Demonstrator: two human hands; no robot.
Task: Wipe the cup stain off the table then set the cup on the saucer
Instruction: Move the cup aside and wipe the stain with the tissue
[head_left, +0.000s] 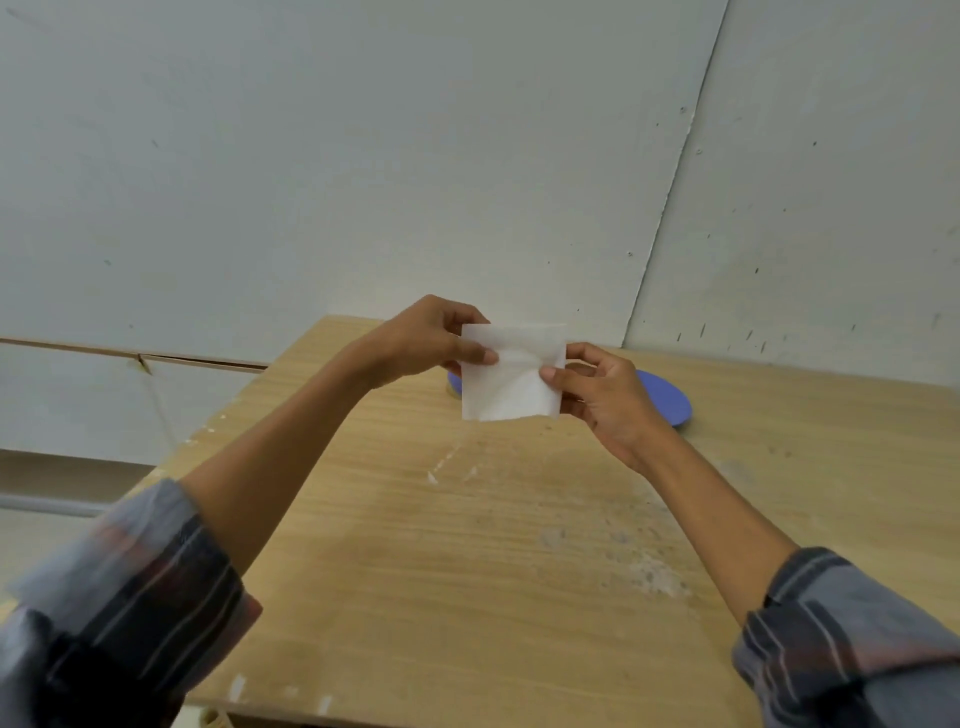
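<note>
Tissue (511, 371) hangs above the wooden table (467, 571): I see my left hand (426, 340) and right hand (602, 392) each pinching a side edge (thumbs in front). Behind it the blue saucer (667, 397) lies on the table, partly hidden.

Two hands (426, 338) (602, 395), one white tissue (511, 379), one blue saucer (667, 397), one wooden table (467, 545).

white tissue (511, 374): folded square, upright in the air above the table's far part, pinched at its left and right edges | blue saucer (670, 397): flat on the tabletop near the far edge, mostly hidden behind the tissue | cup: cannot tell
</note>
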